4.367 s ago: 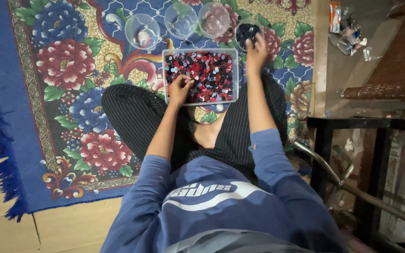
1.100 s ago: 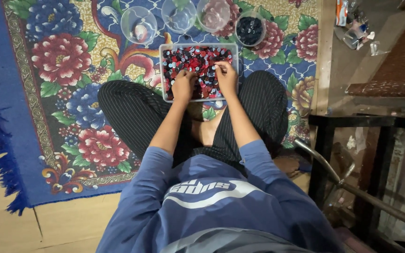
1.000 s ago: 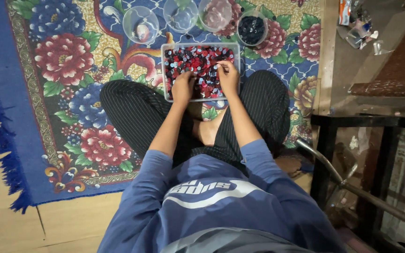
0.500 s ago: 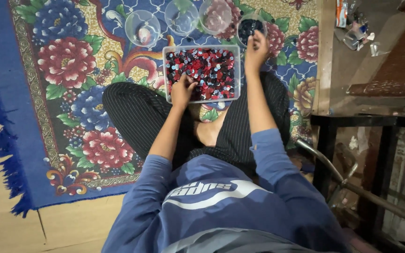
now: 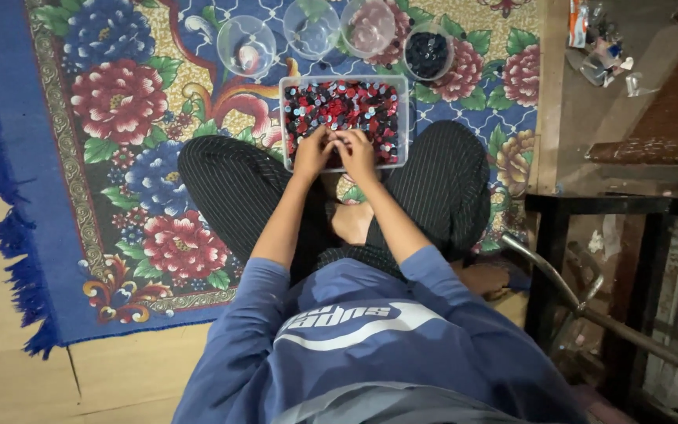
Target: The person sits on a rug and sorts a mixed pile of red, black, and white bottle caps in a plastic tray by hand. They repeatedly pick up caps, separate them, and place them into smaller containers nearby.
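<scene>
The tray [image 5: 403, 118] of small round chips sits on the flowered rug [image 5: 119, 157] right in front of my crossed legs, its near edge just past my knees. It is a clear, shallow rectangle, filled with red, black and a few pale blue chips [image 5: 355, 102] in a loose heap.

I see both of my hands side by side at the near edge of the tray, touching each other. My left hand [image 5: 313, 151] rests with its fingers curled down into the chips; my right hand [image 5: 359, 149] does the same just beside it. The fingers of both are bunched together on the heap, but I cannot tell from up here whether either is pinching a chip.

Beyond the tray stand four clear round cups in a row. The leftmost cup [image 5: 246, 45] and the next one [image 5: 311, 27] look nearly bare, the third [image 5: 368, 23] shows the rug's pink flower through it, and the rightmost cup [image 5: 428, 53] holds dark chips, standing just beside the tray's far right corner.
</scene>
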